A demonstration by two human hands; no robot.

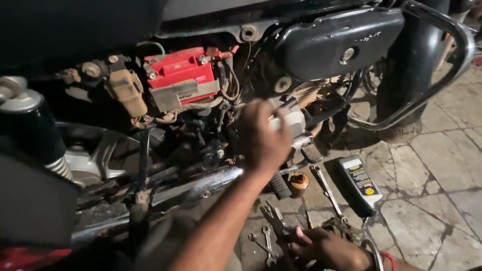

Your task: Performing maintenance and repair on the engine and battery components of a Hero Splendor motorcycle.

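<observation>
1. The motorcycle [201, 100] fills the upper and left part of the view, its side open and its wiring showing.
2. The black side cover [336, 42] sits at the motorcycle's upper right, glossy, with a round fitting near its middle.
3. The crash bar [442, 75] curves down at the motorcycle's far right, over the stone floor [442, 165].
4. The chrome exhaust pipe [201, 183] runs along the motorcycle's lower edge, under the forearm.
5. The red battery [182, 74] sits high in the motorcycle's open middle, behind a metal strap.
6. The left hand [262, 138] reaches up into the motorcycle's engine area, just right of the battery; its fingers curl against a pale grey engine part [293, 120], though whether it truly grips it cannot be told.
7. The right hand [329, 248] lies low on the floor below the motorcycle, fingers bent over a cluster of tools; what it grasps is unclear.
8. The oil bottle [359, 183] lies on the floor below the motorcycle's right half.
9. A long spanner [326, 188] lies just left of the bottle.
10. Small spanners [266, 241] lie beside the right hand.
</observation>
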